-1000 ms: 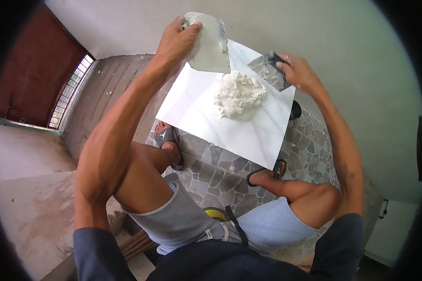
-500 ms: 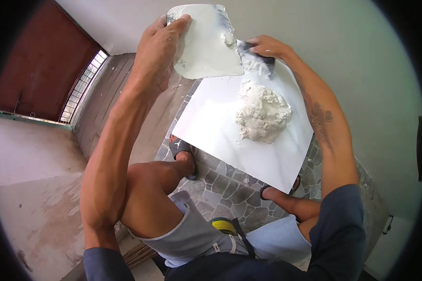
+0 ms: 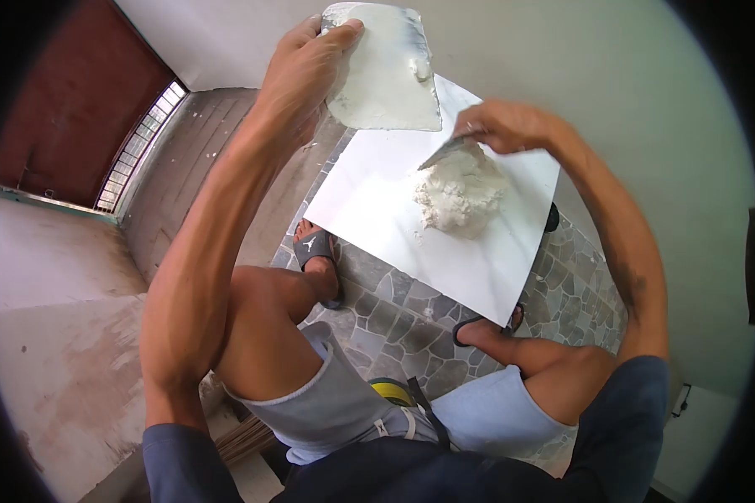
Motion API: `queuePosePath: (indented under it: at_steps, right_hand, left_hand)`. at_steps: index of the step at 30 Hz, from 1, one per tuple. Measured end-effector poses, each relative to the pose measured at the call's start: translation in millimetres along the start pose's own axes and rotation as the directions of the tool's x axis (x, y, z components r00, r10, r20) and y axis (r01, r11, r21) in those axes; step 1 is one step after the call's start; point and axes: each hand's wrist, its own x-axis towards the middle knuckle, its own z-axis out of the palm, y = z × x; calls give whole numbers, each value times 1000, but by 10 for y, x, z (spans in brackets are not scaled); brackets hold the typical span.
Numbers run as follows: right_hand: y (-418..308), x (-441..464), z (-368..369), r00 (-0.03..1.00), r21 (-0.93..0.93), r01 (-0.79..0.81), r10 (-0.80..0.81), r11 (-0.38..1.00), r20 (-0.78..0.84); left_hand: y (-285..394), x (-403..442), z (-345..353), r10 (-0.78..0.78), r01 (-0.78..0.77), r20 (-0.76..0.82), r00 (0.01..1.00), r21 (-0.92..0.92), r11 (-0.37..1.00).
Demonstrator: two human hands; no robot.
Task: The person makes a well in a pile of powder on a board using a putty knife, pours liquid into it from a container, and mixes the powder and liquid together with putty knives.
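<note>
My left hand (image 3: 312,63) grips the edge of a flat rectangular plate (image 3: 383,80), its thumb on top of the face. White paste coats the plate, with a small lump near its right side. Fingers closed, my right hand (image 3: 507,126) holds a putty knife (image 3: 451,152) with its dark blade tilted down at the pile's upper edge. That pile of lumpy white plaster (image 3: 457,199) sits on a white marble-look board (image 3: 369,189), below and right of the plate. The putty knife's handle is hidden in my right hand.
Grey stone-pattern floor (image 3: 390,323) surrounds the board, and my sandalled feet stand by its near corners. A pale wall (image 3: 646,109) rises behind and to the right. A yellow-and-black roll (image 3: 390,391) lies between my legs. A dark red door (image 3: 75,92) is at upper left.
My right hand has brought the putty knife from the board's far corner toward me, onto the pile's edge, turning the blade. My left hand and plate have shifted slightly right and up in view.
</note>
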Motion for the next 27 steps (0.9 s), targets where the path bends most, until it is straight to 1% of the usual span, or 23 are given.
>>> queuePosePath:
  at_steps: [1,3,5,6,9,12,15,16,18,21,22,24,27]
  right_hand:
    - [-16,-165,171,993,-79,59,-67,995,-101]
    - [-353,-458,440,993,-310,24,-58,950,-101]
    - [-443,-626,864,957,-357,-9,-95,934,-273]
    - [-529,-684,890,935,-407,0,-145,913,-324]
    - [-556,-729,610,986,-352,-38,-23,935,-166]
    - [-471,-664,180,977,-156,-76,43,985,-207]
    - [-344,-400,-129,936,-71,-190,159,979,-313]
    - [-297,-240,-186,932,-39,-226,205,973,-298]
    - [-81,100,-227,922,16,-255,248,967,-298]
    - [460,710,-65,922,85,-218,234,972,-310]
    - [739,938,27,924,111,-205,229,973,-306]
    - [1425,1494,276,923,356,-124,240,926,-302]
    - [1398,1734,353,950,224,104,-30,969,-312]
  left_hand:
    - [5,-11,24,-5,5,9,1000,1,1000]
    - [23,-21,58,-8,8,23,1000,8,1000]
    - [37,-45,103,1,-1,13,1000,27,1000]
    - [37,-58,129,2,-3,10,1000,38,999]
    - [42,-53,167,-26,25,-15,1000,-32,999]
    - [27,-41,136,-42,41,-38,998,-12,999]
    - [108,-54,111,-97,94,-64,993,-49,994]
    - [112,-40,99,-110,105,-70,991,-67,992]
    - [108,-15,58,-138,129,-85,987,-98,987]
    - [139,-37,38,-110,103,-114,987,-69,992]
    - [121,-13,7,-117,113,-132,984,-36,993]
    - [77,35,-50,-132,139,-169,977,28,990]
    - [364,-121,87,-241,211,-250,938,-138,968]
